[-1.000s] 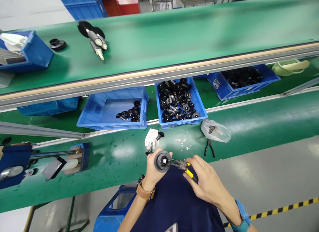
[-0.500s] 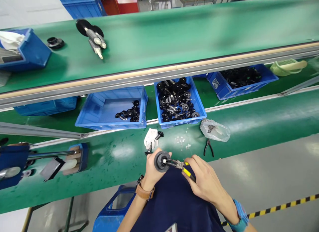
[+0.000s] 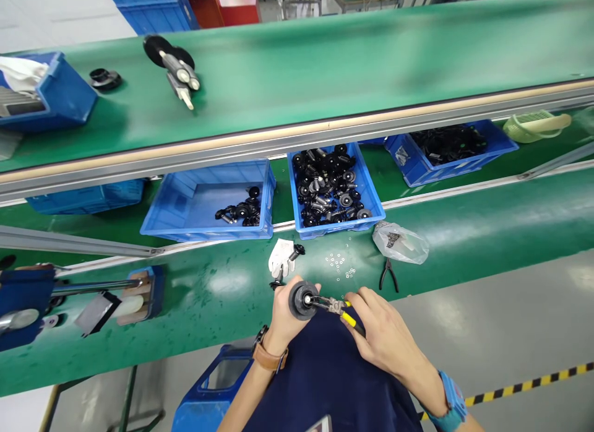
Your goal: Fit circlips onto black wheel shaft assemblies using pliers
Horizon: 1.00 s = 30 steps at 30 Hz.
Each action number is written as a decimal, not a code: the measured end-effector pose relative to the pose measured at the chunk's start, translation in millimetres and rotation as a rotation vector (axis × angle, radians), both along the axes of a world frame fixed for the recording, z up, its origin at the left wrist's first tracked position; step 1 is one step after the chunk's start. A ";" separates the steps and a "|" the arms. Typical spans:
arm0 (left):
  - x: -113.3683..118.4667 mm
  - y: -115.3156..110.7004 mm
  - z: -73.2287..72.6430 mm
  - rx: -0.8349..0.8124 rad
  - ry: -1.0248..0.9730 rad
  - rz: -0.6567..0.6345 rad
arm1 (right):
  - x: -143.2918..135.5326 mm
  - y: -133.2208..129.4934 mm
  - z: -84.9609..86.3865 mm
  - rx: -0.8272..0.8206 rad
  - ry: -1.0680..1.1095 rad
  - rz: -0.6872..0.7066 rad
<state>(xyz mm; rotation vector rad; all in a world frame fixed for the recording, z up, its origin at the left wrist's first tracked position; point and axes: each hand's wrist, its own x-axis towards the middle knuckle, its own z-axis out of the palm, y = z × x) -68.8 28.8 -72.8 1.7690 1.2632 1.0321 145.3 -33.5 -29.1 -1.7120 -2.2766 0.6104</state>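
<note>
My left hand (image 3: 284,314) is wrapped round a round black part (image 3: 299,301) with a pale shaft end at its centre, held at the bench's near edge. In my right hand (image 3: 383,333) are pliers (image 3: 350,319) with yellow-and-black handles. Their jaws meet the shaft end in the middle of the round part; whether they grip anything there is too small to tell. Just beyond my left hand lie a white glove (image 3: 281,256) and a black part with a shaft (image 3: 297,251). Several small pale rings (image 3: 335,260) are scattered on the green bench.
A blue bin full of black parts (image 3: 293,190) stands behind the rings, and another bin (image 3: 185,228) with fewer parts is left of it. Black-handled pliers (image 3: 388,276) and a clear plastic bag (image 3: 411,247) lie to the right. A raised green shelf (image 3: 371,67) runs across the back.
Almost nothing differs. Both hands stay in place, with the round part and the pliers shifted very slightly to the right.
</note>
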 end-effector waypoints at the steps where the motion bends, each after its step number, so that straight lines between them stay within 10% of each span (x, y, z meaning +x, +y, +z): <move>1: -0.1 0.0 0.1 0.001 0.005 -0.001 | 0.1 0.5 0.7 0.001 -0.017 0.007; 21: -4.9 -2.5 -12.6 0.038 0.045 0.050 | -9.7 -0.3 -8.4 -0.022 -0.138 0.024; 30: -8.1 -3.5 -24.0 -0.143 0.028 0.108 | -5.8 0.5 -57.7 -0.127 0.173 -0.046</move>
